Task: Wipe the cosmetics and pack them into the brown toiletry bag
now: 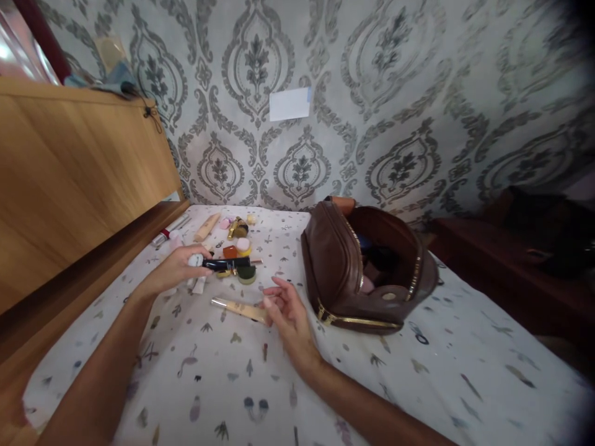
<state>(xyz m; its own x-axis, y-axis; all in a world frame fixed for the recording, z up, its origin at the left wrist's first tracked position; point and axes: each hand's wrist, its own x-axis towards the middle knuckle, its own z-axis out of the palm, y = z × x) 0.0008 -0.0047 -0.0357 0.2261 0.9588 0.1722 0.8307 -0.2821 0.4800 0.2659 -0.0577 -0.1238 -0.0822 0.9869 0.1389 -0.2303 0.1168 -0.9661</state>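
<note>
My left hand (179, 269) is closed around a black cosmetic tube (227, 264), which has a whitish rounded end near my fingers. It is held over a cluster of small cosmetics. My right hand (290, 316) has its thumb and fingers at the near end of a slim beige cosmetic tube (239, 308) with a silvery tip, seemingly pinching it; that end is partly hidden. Just beyond my left hand are a dark green round pot (246, 275), an orange-brown item (229, 252) and a pink-topped yellow piece (243, 246).
An unzipped brown leather bag (332, 254) stands right of my hands, dark items inside. Farther back lie a peach tube (207, 227) and gold-coloured pieces (238, 227). A wooden panel (83, 161) borders the left side; a patterned wall (302, 155) rises behind the printed white sheet (223, 378).
</note>
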